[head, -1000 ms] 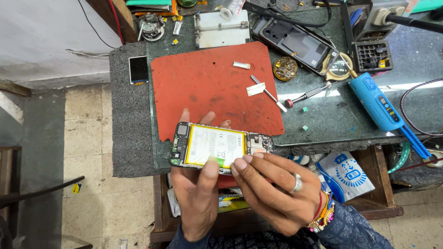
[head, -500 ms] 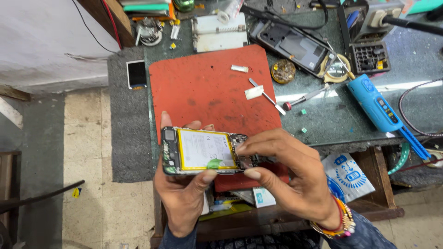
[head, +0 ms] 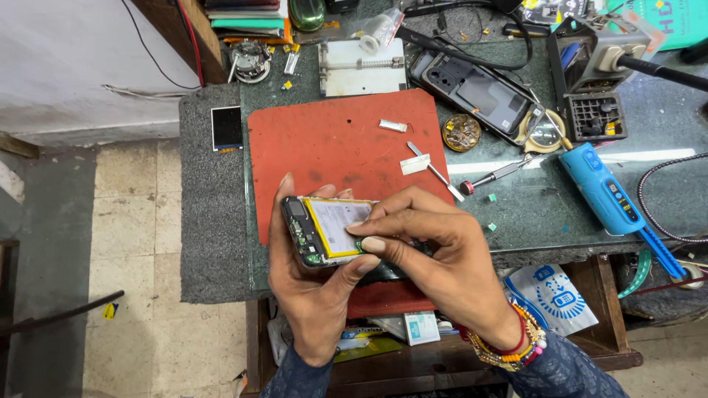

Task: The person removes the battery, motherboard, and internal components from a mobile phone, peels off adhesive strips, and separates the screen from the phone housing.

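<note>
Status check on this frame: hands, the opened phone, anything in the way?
Left hand grips the opened phone from below. Right hand fingertips press on its battery. Held above the red mat; nothing blocking.

a dark green workbench (head: pixel 531 214) carries a red mat (head: pixel 339 147) and a grey mat (head: pixel 210 214). on it lie a blue tool (head: pixel 605 191), a screwdriver (head: pixel 494 177), a black phone cover (head: pixel 476 92) and a small screen (head: pixel 226 127).

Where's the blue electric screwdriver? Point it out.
In the head view, the blue electric screwdriver lies on the green benchtop at right, beyond the right hand, below the black parts tray.
</note>
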